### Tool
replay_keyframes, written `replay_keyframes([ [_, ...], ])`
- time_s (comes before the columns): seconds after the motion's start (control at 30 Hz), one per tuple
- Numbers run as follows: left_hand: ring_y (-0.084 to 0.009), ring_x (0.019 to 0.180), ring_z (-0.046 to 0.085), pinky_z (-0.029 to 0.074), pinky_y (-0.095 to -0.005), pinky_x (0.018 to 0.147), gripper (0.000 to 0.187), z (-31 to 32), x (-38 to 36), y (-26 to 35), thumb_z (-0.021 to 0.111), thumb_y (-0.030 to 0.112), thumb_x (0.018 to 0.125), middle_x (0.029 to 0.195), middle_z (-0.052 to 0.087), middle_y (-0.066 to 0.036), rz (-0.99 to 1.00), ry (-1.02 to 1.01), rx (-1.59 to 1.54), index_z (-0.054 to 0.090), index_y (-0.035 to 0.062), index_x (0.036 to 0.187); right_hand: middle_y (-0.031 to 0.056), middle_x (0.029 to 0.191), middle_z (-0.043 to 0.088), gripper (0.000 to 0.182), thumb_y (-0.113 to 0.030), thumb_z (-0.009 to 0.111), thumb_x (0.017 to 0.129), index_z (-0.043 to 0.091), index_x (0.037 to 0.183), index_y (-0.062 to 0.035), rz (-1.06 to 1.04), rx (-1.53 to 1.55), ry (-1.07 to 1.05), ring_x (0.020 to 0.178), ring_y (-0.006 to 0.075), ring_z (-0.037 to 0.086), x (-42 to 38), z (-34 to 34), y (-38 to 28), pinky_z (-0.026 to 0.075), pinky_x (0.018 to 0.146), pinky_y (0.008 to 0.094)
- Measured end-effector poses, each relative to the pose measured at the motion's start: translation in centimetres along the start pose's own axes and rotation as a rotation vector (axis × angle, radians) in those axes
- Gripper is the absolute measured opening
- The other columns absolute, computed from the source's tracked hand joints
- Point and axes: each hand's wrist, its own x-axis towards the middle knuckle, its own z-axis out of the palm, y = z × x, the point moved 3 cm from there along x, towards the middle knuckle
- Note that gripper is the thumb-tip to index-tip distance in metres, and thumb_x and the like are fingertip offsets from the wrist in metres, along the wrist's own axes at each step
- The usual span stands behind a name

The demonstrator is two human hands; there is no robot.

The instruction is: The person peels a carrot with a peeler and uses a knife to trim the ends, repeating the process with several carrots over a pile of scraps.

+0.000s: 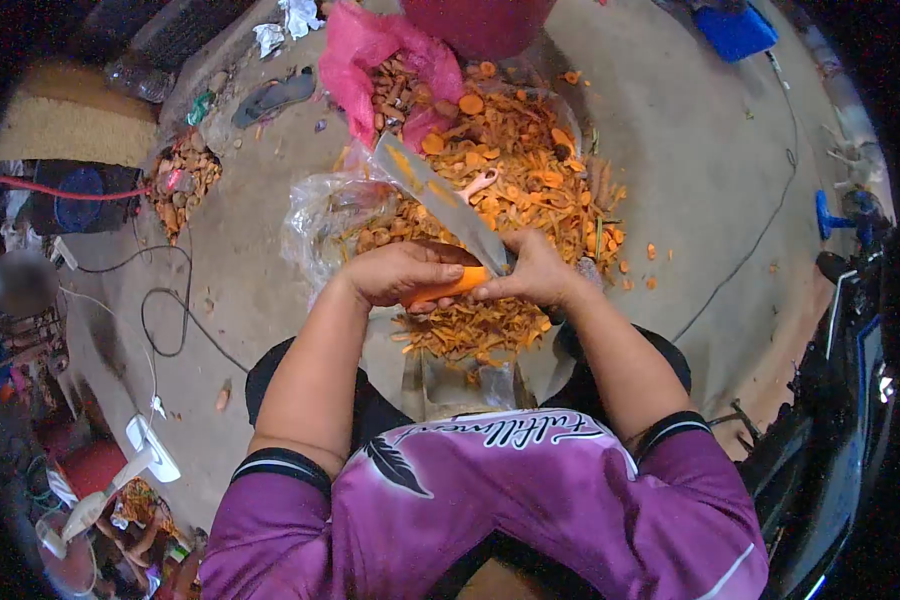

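The left hand (395,272) is curling tightly around a carrot (448,287), fingers wrapping over its top so that only the smooth, bright orange end is showing toward the other hand. The right hand (532,272) is closing in a fist around the handle of a large knife (440,195), whose broad, flat, grey metal blade is slanting up and away to the left, smeared with orange; its edge seems to be meeting the carrot's tip, though the fingers are hiding the exact contact. Both hands are working just above the near edge of a heap of peelings (515,185), thin, curly, ragged orange strips and a few round slices lying on a crinkled clear plastic sheet (320,215) on the concrete floor (690,170). A small pale peeler (478,185) is lying on the heap just beyond the blade. At the heap's far edge a crumpled pink plastic bag (365,50) is gaping open, with brownish unpeeled carrots inside. A dark red bucket (480,20) is standing just behind the bag. A thin black cable (165,320) is looping across the floor to the left.
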Motion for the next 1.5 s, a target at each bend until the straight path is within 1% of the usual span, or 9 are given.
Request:
replay_keyframes([
  [0.3, -0.0116, 0.056, 0.049, 0.039, -0.0185, 0.045, 0.028, -1.5, 1.8, -1.1, 0.047, 0.02, 0.08, 0.072, 0.052, -0.007, 0.165, 0.092, -0.089, 0.048, -0.0002, 0.099, 0.0069, 0.068, 0.06, 0.041, -0.036, 0.069, 0.061, 0.061, 0.081, -0.0014, 0.024, -0.098, 0.184, 0.06, 0.0136, 0.056, 0.2, 0.5, -0.8, 0.045, 0.058, 0.0284],
  [0.4, -0.0156, 0.065, 0.055, 0.044, -0.0221, 0.051, 0.026, -1.1, 2.0, 0.3, 0.043, 0.017, 0.082, 0.078, 0.054, -0.01, 0.294, 0.371, -0.367, 0.046, -0.0016, 0.099, 0.0071, 0.07, 0.061, 0.037, -0.033, 0.068, 0.063, 0.06, 0.083, -0.0018, 0.082, 0.066, 0.371, 0.062, 0.0138, 0.057, 1.3, 0.0, 0.8, 0.045, 0.058, 0.0287],
  [0.67, -0.0193, 0.074, 0.054, 0.047, -0.0336, 0.062, 0.023, -3.6, 3.3, -0.6, 0.041, 0.022, 0.082, 0.091, 0.055, -0.009, 0.508, 0.071, -0.706, 0.049, 0.0078, 0.098, 0.0186, 0.078, 0.058, 0.038, -0.025, 0.062, 0.069, 0.053, 0.096, -0.0009, -0.064, -0.059, 0.375, 0.071, 0.0304, 0.057, 1.1, 2.9, -0.5, 0.045, 0.062, 0.0361],
  [0.7, -0.0212, 0.073, 0.054, 0.046, -0.0367, 0.063, 0.024, -1.9, 3.0, 0.5, 0.037, 0.024, 0.082, 0.086, 0.056, -0.009, 0.546, 0.398, -0.614, 0.049, 0.0072, 0.095, 0.0194, 0.078, 0.057, 0.037, -0.025, 0.062, 0.069, 0.052, 0.096, -0.001, -0.082, -0.099, 0.382, 0.071, 0.0318, 0.056, 0.8, 3.2, -1.3, 0.044, 0.062, 0.037],
  [0.77, -0.0223, 0.073, 0.054, 0.046, -0.0385, 0.064, 0.024, -2.1, 2.9, 0.0, 0.037, 0.024, 0.082, 0.086, 0.056, -0.009, 0.559, 0.516, -0.655, 0.05, 0.0068, 0.093, 0.0204, 0.077, 0.056, 0.038, -0.025, 0.061, 0.07, 0.051, 0.098, -0.0019, -0.163, -0.193, 0.417, 0.07, 0.0347, 0.054, 0.7, 3.7, -1.2, 0.044, 0.061, 0.0387],
  [0.87, -0.0234, 0.072, 0.054, 0.046, -0.0387, 0.066, 0.025, -2.9, 3.3, -0.3, 0.037, 0.025, 0.082, 0.086, 0.056, -0.008, 0.584, 0.542, -0.701, 0.051, 0.0066, 0.091, 0.0162, 0.069, 0.058, 0.031, -0.023, 0.062, 0.071, 0.053, 0.089, -0.0005, -0.15, -0.26, 0.466, 0.061, 0.0271, 0.057, 0.4, 3.8, -2.2, 0.043, 0.054, 0.0324],
  [1.2, -0.0205, 0.078, 0.051, 0.043, -0.0352, 0.069, 0.051, -1.9, 3.3, -0.2, 0.033, 0.05, 0.079, 0.09, 0.055, -0.007, 0.528, 0.737, -0.856, 0.051, 0.0063, 0.099, 0.0171, 0.076, 0.058, 0.04, -0.035, 0.059, 0.07, 0.05, 0.093, -0.0031, -0.074, -0.339, 0.458, 0.069, 0.0331, 0.056, 1.0, 5.5, -0.4, 0.044, 0.06, 0.0394],
  [1.37, -0.0228, 0.081, 0.05, 0.042, -0.0387, 0.071, 0.065, -4.3, 4.8, -2.1, 0.026, 0.059, 0.076, 0.094, 0.054, -0.008, 0.633, 0.597, -0.824, 0.048, 0.0062, 0.106, 0.0162, 0.08, 0.058, 0.035, -0.029, 0.057, 0.073, 0.051, 0.094, -0.0012, 0.054, -0.41, 0.42, 0.072, 0.0326, 0.056, 0.9, 6.5, -0.7, 0.044, 0.062, 0.0378],
  [1.5, -0.0232, 0.076, 0.049, 0.04, -0.0404, 0.071, 0.065, -3.2, 3.9, -0.6, 0.023, 0.06, 0.077, 0.097, 0.052, -0.007, 0.66, 0.736, -0.791, 0.045, 0.008, 0.11, 0.011, 0.065, 0.056, 0.034, -0.032, 0.052, 0.078, 0.051, 0.095, -0.0031, -0.019, -0.067, 0.31, 0.053, 0.0242, 0.054, 1.3, 6.1, -0.2, 0.043, 0.048, 0.0317],
])
